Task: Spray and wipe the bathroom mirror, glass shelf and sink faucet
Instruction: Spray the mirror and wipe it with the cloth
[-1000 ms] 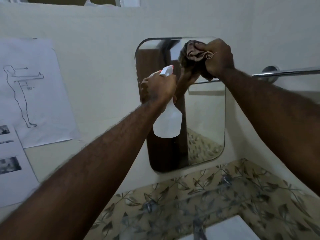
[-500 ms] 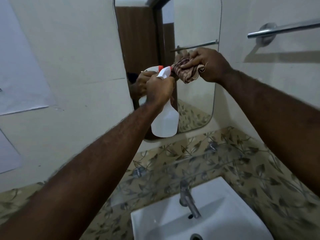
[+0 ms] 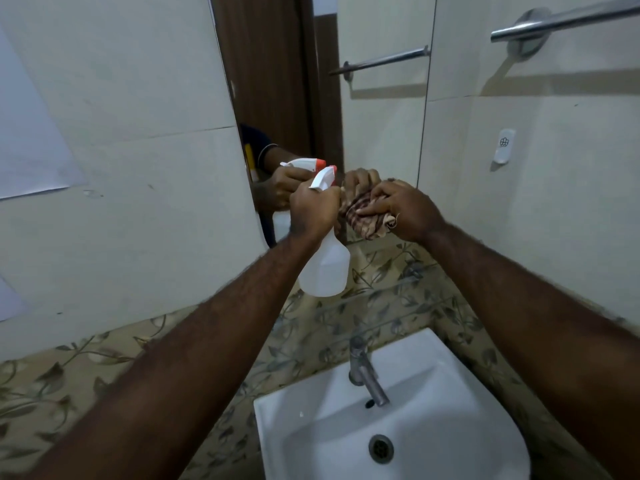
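Observation:
My left hand (image 3: 313, 211) grips the neck of a white spray bottle (image 3: 325, 268) with an orange-tipped nozzle, held upright just in front of the mirror (image 3: 377, 126). My right hand (image 3: 405, 209) presses a bunched checked cloth (image 3: 363, 221) against the mirror's lower edge, right beside the bottle's head. Below the mirror runs a glass shelf (image 3: 391, 299) over leaf-patterned tiles. A metal faucet (image 3: 365, 372) stands at the back of the white sink (image 3: 450, 393).
A chrome towel bar (image 3: 568, 19) is fixed to the wall at the upper right, with a small white wall hook (image 3: 504, 145) below it. Paper sheets (image 3: 31, 133) hang on the tiled wall at the left.
My right hand has slid the cloth from the mirror's top down to its lower edge. My view has tilted down, bringing the sink and faucet into sight. The left hand stayed on the bottle.

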